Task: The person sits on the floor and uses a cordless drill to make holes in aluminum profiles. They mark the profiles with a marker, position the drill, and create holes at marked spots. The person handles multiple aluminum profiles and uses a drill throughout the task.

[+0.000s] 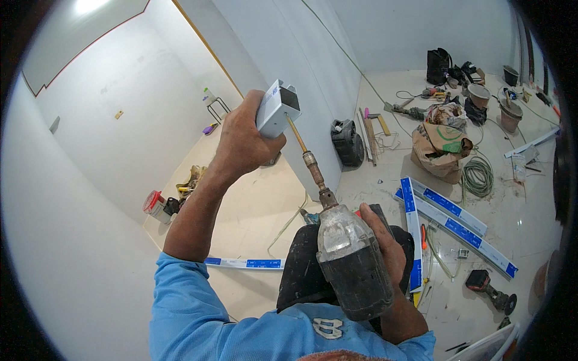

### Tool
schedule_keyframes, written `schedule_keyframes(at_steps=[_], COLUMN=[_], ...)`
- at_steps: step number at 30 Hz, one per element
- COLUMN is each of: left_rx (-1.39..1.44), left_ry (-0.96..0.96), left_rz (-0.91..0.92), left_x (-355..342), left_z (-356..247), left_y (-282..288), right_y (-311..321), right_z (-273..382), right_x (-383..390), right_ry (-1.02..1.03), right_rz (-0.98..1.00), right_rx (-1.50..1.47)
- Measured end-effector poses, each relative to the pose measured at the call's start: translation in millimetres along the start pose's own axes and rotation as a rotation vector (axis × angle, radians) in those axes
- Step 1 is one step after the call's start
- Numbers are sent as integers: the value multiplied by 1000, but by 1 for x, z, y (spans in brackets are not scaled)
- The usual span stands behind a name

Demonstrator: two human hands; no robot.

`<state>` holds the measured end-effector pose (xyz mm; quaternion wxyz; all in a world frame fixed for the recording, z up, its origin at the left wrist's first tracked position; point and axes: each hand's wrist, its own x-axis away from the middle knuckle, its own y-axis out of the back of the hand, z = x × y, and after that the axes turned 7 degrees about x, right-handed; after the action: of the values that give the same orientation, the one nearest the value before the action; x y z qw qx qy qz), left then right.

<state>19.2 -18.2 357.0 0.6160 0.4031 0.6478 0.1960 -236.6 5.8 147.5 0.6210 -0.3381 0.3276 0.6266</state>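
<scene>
left hand [244,137]: clenched round short white box-section piece [272,114], held up ahead of the body
right hand [385,248]: grasping impact driver [354,265], most fingers hidden behind it
long bit [297,136]: tip at the piece's near face, looks touching; depth can't tell
right clutter: blue-labelled white profiles [463,233] lying crossed, cordless grinder [492,293] near them, brown paper sack [438,150] and green coil [483,188] farther out
ahead: black case [347,143] beside wall [313,66]
edges: cream floor [253,198] meets curved wall at left
room: tile strip [367,186] between case and profiles
</scene>
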Motion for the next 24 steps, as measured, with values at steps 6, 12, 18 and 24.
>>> schedule_keyframes(at_steps=[6,12,18,24], left_rx=[-5,24,-2,3], left_ry=[-17,25,33,12], left_rz=[6,19,29,15], left_x=[0,-1,-1,-2], left_z=[2,0,3,6], left_y=[-1,-7,-9,-15], right_y=[1,2,1,6], right_z=[-2,-3,-3,1], right_x=[3,8,7,4], right_ry=[-78,-176,-148,-250], right_rz=[61,108,45,183], right_rx=[16,4,6,53])
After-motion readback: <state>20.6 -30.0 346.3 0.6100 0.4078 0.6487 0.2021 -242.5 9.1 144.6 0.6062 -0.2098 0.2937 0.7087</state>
